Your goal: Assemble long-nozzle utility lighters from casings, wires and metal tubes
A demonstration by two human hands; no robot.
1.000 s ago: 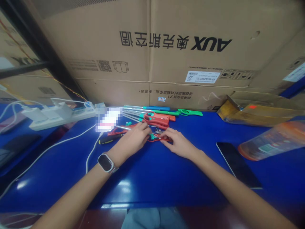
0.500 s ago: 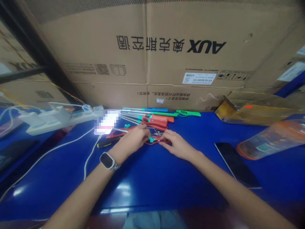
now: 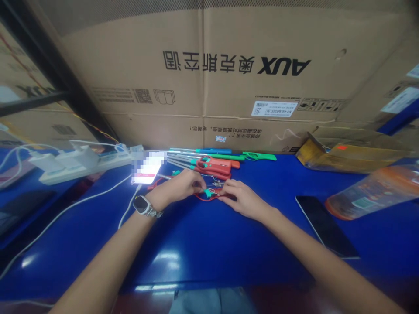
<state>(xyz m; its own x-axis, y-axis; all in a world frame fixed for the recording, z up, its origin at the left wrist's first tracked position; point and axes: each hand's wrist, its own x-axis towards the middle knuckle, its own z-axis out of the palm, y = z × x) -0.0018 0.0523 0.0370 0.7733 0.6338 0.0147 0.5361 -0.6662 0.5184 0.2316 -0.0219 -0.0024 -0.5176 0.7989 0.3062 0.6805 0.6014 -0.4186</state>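
Fingers (image 3: 230, 192) of the right hand (image 3: 247, 200) pinch a red casing (image 3: 207, 199); the left hand (image 3: 180, 188) curls at its green piece (image 3: 208, 193), grip unclear.

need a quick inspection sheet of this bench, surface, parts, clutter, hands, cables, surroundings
Surface: glossy blue tabletop, light reflections near the front.
Job's things: open red casing with a green part; behind it, red-handled lighters with metal rods, beside green and blue ones.
Clutter: dark phone and clear container on the right; lit device, partly blurred out, on the left.
Hands: left hand at the green part, grip unclear; right hand pinches the casing's right end.
Cables: white cable crosses the left side; chargers sit in a white power strip.
Surroundings: large carton behind, AUX print upside down.
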